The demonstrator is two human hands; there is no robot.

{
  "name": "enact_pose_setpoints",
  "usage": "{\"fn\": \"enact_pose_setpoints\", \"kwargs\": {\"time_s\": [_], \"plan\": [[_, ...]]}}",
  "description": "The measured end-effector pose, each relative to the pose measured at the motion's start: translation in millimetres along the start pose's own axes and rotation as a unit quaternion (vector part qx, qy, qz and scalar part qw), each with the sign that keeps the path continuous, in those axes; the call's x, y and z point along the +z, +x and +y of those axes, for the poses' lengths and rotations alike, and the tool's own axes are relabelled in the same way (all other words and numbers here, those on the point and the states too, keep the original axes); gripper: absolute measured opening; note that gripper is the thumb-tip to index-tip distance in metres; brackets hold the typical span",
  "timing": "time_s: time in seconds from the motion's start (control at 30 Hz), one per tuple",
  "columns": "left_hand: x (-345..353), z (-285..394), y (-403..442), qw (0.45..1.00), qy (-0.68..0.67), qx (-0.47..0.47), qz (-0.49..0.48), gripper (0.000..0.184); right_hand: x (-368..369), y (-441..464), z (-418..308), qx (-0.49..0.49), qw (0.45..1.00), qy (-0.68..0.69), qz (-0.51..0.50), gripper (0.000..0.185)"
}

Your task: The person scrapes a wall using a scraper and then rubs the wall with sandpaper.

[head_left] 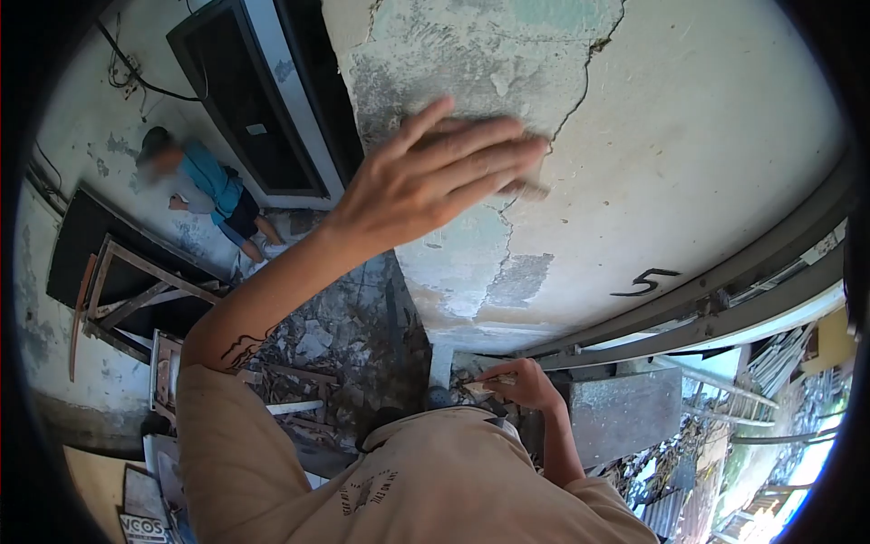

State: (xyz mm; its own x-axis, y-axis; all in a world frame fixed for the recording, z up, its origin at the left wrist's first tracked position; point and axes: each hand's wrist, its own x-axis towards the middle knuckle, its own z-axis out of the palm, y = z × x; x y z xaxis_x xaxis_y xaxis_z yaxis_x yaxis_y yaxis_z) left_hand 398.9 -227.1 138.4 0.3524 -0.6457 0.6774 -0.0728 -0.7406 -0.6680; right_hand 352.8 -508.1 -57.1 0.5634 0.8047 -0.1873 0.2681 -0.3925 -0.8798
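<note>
My left hand (444, 172) is raised against the wall (671, 163), blurred by motion, its fingers stretched over a flat brownish-grey pad (530, 190). Only the pad's edge shows below the fingers, so its kind is unclear. Around the hand the wall is patchy, with grey bare plaster (399, 91), flaking pale green paint and a long crack (580, 86). Lower down, my right hand (526, 383) is held near my chest with its fingers bent together. At its fingertips is a small pale-brown thing (475, 388), too small to name.
At the left, a person (208, 181) in a blue top stands by the far wall near a dark door (249, 100). Rubble (313, 340) covers the floor. Broken wooden frames (154, 281) lean at the left. A grey slab (625, 417) lies right of my right hand.
</note>
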Motion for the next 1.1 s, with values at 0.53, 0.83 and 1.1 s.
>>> {"fn": "enact_pose_setpoints", "kwargs": {"time_s": [0.53,0.83,1.1], "plan": [[-22,-35,9,1.000,0.020,0.002,-0.012,0.051,5,-4,7,0.043,0.999,-0.003,-0.008,0.018],[-30,-33,0,0.999,-0.013,-0.040,-0.010,0.044,7,3,1,0.044,0.998,-0.019,-0.033,0.018],[-33,-41,-29,0.998,-0.025,0.003,-0.057,0.039,0,2,3,0.090,0.994,0.003,-0.054,0.019]]}}
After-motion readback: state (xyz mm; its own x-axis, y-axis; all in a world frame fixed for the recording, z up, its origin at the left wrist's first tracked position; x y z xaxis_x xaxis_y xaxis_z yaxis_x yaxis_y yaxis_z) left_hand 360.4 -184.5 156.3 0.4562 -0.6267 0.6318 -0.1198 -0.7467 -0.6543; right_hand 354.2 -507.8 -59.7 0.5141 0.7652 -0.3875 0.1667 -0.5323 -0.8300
